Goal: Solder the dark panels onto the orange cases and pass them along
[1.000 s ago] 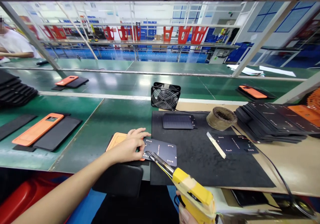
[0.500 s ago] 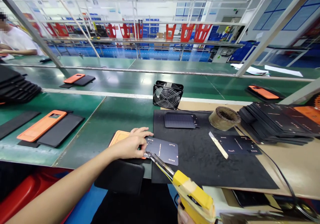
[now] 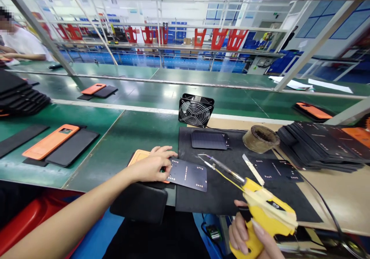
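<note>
Right hand (image 3: 241,230) — closed round yellow soldering gun (image 3: 270,209), best aimed clear of skin. Left hand (image 3: 154,166), well apart: at left end of dark printed panel (image 3: 187,174), grip unclear. Panel partly on black mat (image 3: 219,197) — best kept flat.

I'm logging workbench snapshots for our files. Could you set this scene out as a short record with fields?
Left hand: the left hand rests over an orange case, at the near-left end of a dark panel
Right hand: the right hand grips a yellow soldering gun
Gun direction: toward picture left, apart from the left hand
Work surface: black mat
Behind mat: black fan
Right side: stacked dark panels
</note>
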